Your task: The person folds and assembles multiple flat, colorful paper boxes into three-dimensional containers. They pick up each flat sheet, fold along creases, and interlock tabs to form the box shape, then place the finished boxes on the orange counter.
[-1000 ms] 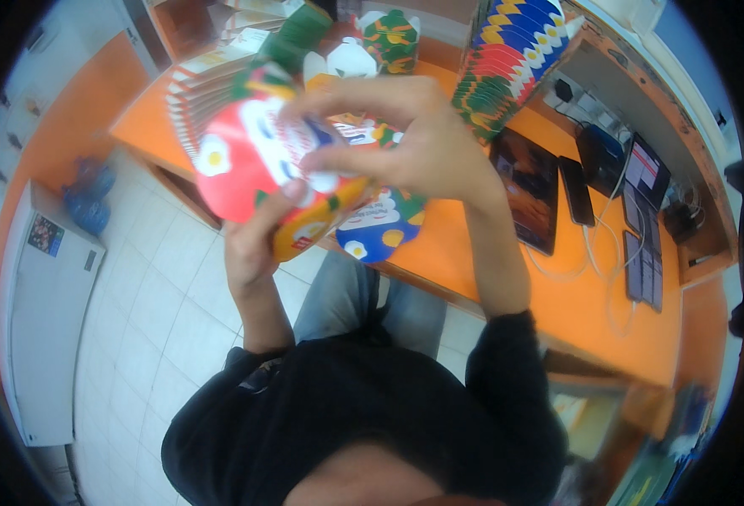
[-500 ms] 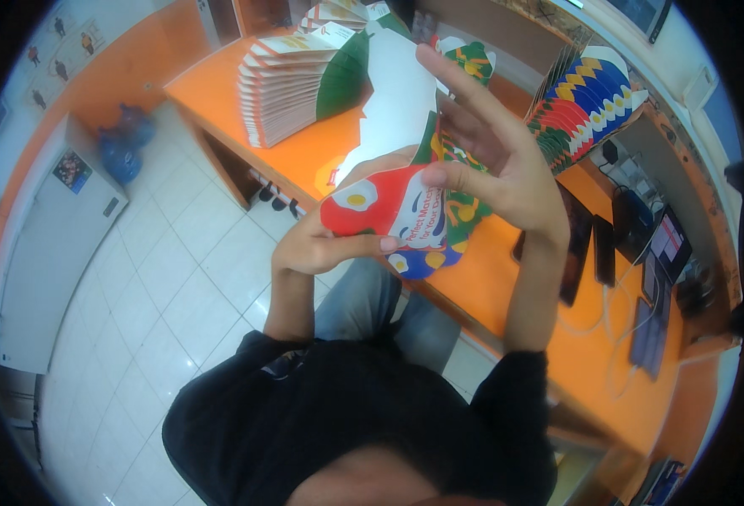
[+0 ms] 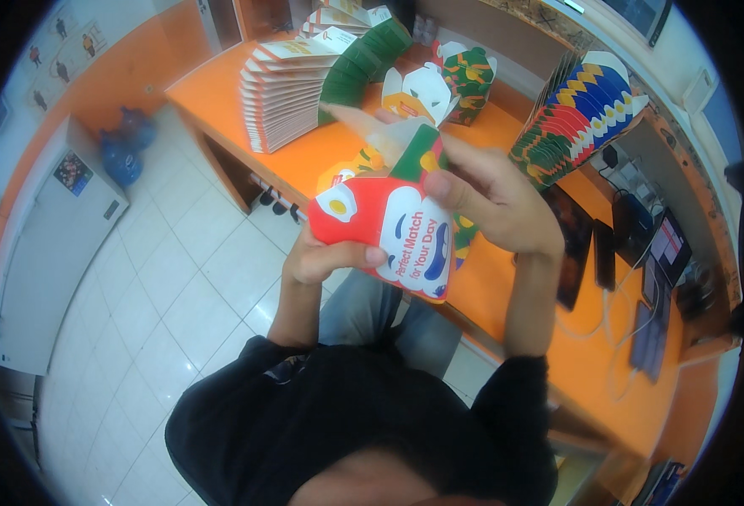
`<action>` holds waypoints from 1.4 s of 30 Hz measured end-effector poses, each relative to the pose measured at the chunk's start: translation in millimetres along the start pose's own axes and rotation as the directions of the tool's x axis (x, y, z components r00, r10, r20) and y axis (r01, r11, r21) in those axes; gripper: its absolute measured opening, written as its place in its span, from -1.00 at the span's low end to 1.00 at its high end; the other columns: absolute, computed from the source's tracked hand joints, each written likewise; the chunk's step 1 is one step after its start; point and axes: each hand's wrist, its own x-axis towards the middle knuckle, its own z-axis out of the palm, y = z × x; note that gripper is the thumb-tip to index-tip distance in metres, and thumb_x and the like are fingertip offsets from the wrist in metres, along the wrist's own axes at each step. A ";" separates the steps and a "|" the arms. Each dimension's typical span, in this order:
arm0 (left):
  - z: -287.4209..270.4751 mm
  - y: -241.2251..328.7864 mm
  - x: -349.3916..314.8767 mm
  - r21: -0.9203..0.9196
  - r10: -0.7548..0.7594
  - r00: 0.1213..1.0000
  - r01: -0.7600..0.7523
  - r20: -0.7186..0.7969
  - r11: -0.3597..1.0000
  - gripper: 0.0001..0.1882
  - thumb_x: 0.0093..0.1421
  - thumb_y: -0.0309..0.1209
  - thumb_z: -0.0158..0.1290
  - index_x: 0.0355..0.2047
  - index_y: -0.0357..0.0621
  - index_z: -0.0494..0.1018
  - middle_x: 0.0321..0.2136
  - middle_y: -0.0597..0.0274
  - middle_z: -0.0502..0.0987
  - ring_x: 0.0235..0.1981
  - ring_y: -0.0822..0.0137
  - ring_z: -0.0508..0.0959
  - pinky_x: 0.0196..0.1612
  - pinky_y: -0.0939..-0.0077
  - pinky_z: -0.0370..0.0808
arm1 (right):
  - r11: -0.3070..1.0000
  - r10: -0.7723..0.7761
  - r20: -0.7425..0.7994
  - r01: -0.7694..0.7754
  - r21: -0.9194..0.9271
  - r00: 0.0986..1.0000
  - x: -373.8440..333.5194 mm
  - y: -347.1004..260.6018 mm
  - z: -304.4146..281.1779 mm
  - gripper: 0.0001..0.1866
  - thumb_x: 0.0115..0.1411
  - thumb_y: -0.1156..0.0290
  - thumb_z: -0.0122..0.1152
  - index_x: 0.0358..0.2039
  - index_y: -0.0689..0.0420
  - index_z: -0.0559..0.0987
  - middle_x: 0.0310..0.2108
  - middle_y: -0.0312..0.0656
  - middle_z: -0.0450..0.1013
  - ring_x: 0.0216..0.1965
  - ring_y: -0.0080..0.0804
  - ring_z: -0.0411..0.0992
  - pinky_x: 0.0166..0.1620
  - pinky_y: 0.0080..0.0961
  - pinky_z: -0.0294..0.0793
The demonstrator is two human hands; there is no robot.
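We see the red carton (image 3: 344, 228) in the middle of the scene, appearing above the near edge of the orange table (image 3: 604, 392). Our left hand (image 3: 311, 258) has its grip closed around the carton's left side, the thumb lying across the front. Our right hand (image 3: 502, 198) is at the upper right of the carton, thumb against it by the green panel; its fingertips are partly hidden, so we cannot tell whether that grip holds or merely touches. A pale flap at the far side is blurred. Farther off, to the left, we have a fanned stack of cartons (image 3: 292, 88); right of that stand a white-and-yellow box (image 3: 416, 97) and a green patterned box (image 3: 470, 83). Nested cartons (image 3: 581, 110) lie far right.
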 end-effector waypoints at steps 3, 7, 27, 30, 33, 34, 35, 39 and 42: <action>2.5 0.6 -2.8 0.013 0.038 0.993 -0.037 -0.112 0.999 -0.47 0.06 -0.39 0.27 0.02 -0.24 0.36 -0.16 0.12 0.55 -0.11 0.32 0.56 -0.09 0.42 0.54 | 0.998 -0.050 0.010 0.051 -0.046 0.999 -0.3 -0.4 -1.0 -0.59 0.26 0.09 0.14 -0.17 0.23 0.52 -0.48 -0.17 0.48 -0.46 -0.57 0.41 -0.39 -0.56 0.35; 10.3 6.8 0.3 0.126 0.058 0.967 -0.028 -0.247 0.992 -0.53 0.12 -0.34 0.23 0.00 -0.24 0.37 -0.18 0.13 0.56 -0.18 0.33 0.59 -0.11 0.46 0.55 | 0.984 0.143 0.000 -0.142 -0.108 0.990 1.5 -1.9 -6.9 -0.66 0.24 0.24 0.20 -0.23 0.32 0.54 -0.42 -0.21 0.50 -0.38 -0.64 0.42 -0.30 -0.61 0.38; 0.9 0.7 13.4 -0.467 0.146 0.986 -0.165 -0.077 0.869 -0.15 0.20 0.19 -0.08 0.24 -0.27 0.09 0.13 -0.03 0.34 0.12 0.07 0.41 0.15 0.18 0.35 | 0.824 -0.511 -0.022 0.482 -0.298 0.859 6.3 9.0 -12.1 -0.67 -0.12 0.76 0.21 -0.33 0.14 0.69 -0.37 -0.15 0.60 -0.21 -0.33 0.59 -0.06 -0.47 0.54; 2.8 5.8 16.9 -0.419 0.000 0.972 -0.102 -0.236 0.902 -0.19 0.23 0.16 -0.18 0.23 -0.27 0.12 0.14 0.01 0.33 0.12 0.09 0.40 0.16 0.12 0.34 | 0.816 -0.505 0.005 0.479 -0.323 0.863 6.4 6.9 -16.0 -0.70 -0.18 0.68 0.31 -0.36 0.11 0.69 -0.45 -0.25 0.57 -0.28 -0.37 0.55 -0.15 -0.50 0.51; 13.3 5.3 17.4 -0.276 -0.016 0.913 -0.106 -0.407 0.955 -0.50 0.24 -0.32 -0.16 0.16 -0.30 0.20 0.06 0.03 0.40 0.07 0.12 0.44 0.09 0.16 0.39 | 0.752 -0.522 -0.019 0.451 -0.480 0.852 5.5 4.1 -22.2 -0.73 -0.21 0.56 0.42 -0.39 0.08 0.70 -0.51 -0.35 0.41 -0.37 -0.46 0.40 -0.29 -0.56 0.40; 16.0 5.6 16.8 -0.248 -0.010 0.901 -0.108 -0.433 0.963 -0.51 0.22 -0.38 -0.12 0.14 -0.31 0.20 0.04 0.05 0.41 0.06 0.13 0.45 0.10 0.18 0.39 | 0.785 -0.489 -0.026 0.427 -0.449 0.872 5.9 4.3 -22.8 -0.72 -0.22 0.57 0.41 -0.39 0.10 0.70 -0.48 -0.35 0.33 -0.36 -0.47 0.34 -0.29 -0.57 0.36; 17.8 6.2 16.2 -0.268 0.017 0.908 -0.141 -0.418 0.953 -0.53 0.21 -0.44 -0.08 0.13 -0.32 0.21 0.02 0.06 0.43 0.05 0.15 0.45 0.10 0.19 0.38 | 0.829 -0.446 -0.068 0.384 -0.407 0.892 6.8 5.5 -21.6 -0.72 -0.23 0.58 0.41 -0.39 0.11 0.70 -0.45 -0.36 0.25 -0.35 -0.49 0.28 -0.30 -0.59 0.33; 24.9 7.7 13.3 -0.229 0.153 0.938 -0.230 -0.311 0.946 -0.57 0.13 -0.62 -0.01 0.05 -0.35 0.29 -0.06 0.07 0.47 0.00 0.21 0.48 0.06 0.32 0.39 | 0.914 -0.386 -0.216 0.341 -0.219 0.897 16.6 15.4 -9.0 -0.80 -0.15 0.40 0.50 -0.46 0.09 0.67 -0.39 -0.35 0.24 -0.39 -0.55 0.27 -0.38 -0.61 0.28; 33.2 4.3 14.1 -0.024 0.233 0.898 -0.260 -0.374 0.965 -0.63 0.17 -0.58 0.03 0.01 -0.34 0.35 -0.09 0.09 0.49 -0.06 0.29 0.49 -0.02 0.44 0.43 | 0.977 -0.158 -0.178 0.128 -0.168 0.971 14.2 16.8 -1.8 -0.77 -0.10 0.36 0.49 -0.47 0.14 0.61 -0.38 -0.32 0.23 -0.37 -0.55 0.27 -0.37 -0.61 0.29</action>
